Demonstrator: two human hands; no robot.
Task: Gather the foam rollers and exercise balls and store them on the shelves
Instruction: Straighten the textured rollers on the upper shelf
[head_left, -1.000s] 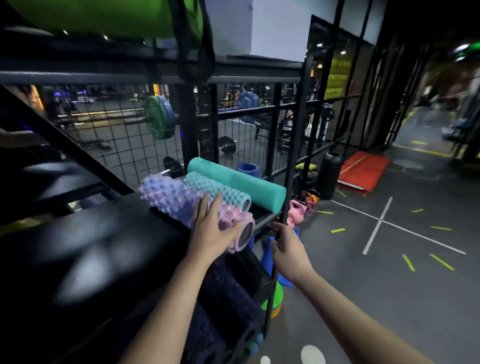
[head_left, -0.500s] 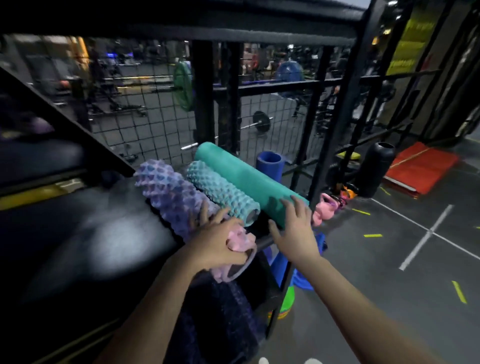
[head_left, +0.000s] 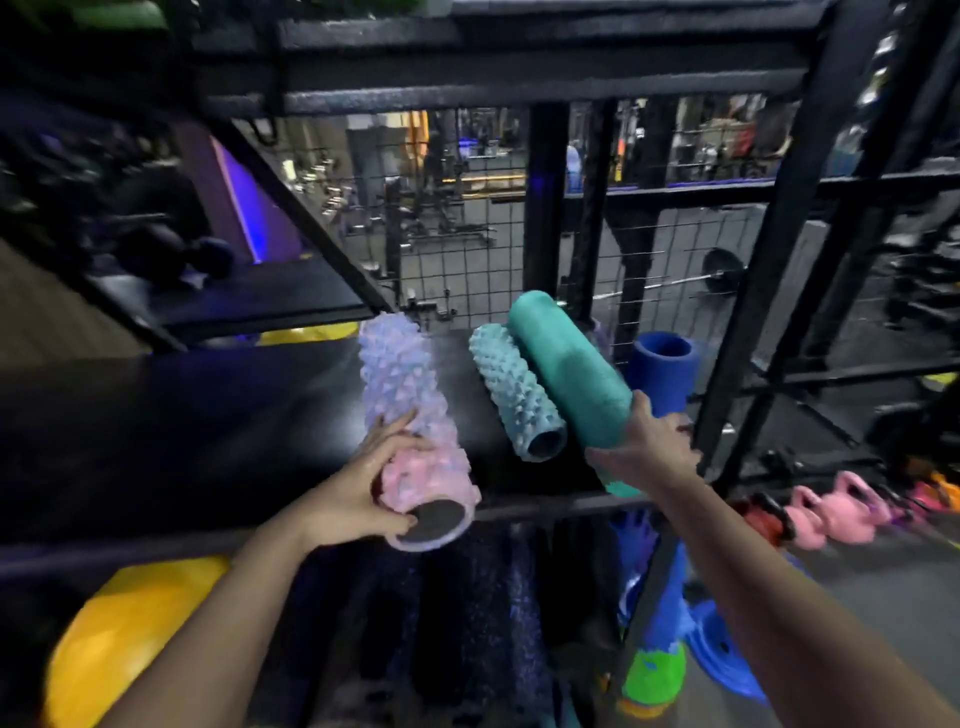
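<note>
Three foam rollers lie on a black shelf (head_left: 208, 415) of the metal rack. My left hand (head_left: 358, 493) grips the near end of the knobbly pink and lilac roller (head_left: 405, 395), which sticks out past the shelf's front edge. A gap separates it from the light-blue spiked roller (head_left: 514, 395), which lies untouched. My right hand (head_left: 644, 452) clasps the near end of the smooth teal roller (head_left: 571, 374), right beside the spiked one. A yellow exercise ball (head_left: 124, 634) sits on the level below, at the lower left.
A blue foam cylinder (head_left: 665, 369) stands upright behind the teal roller by a black rack post (head_left: 753, 312). Wire mesh closes the shelf's back. Dark textured rollers (head_left: 467, 623) fill the lower shelf. Pink kettlebells (head_left: 841, 509) and blue and green cones (head_left: 660, 665) stand on the floor to the right.
The pink roller has been drawn leftwards, away from the two blue-green ones. My right hand went from the rack post onto the teal roller's end. The view dropped closer to the shelf.
</note>
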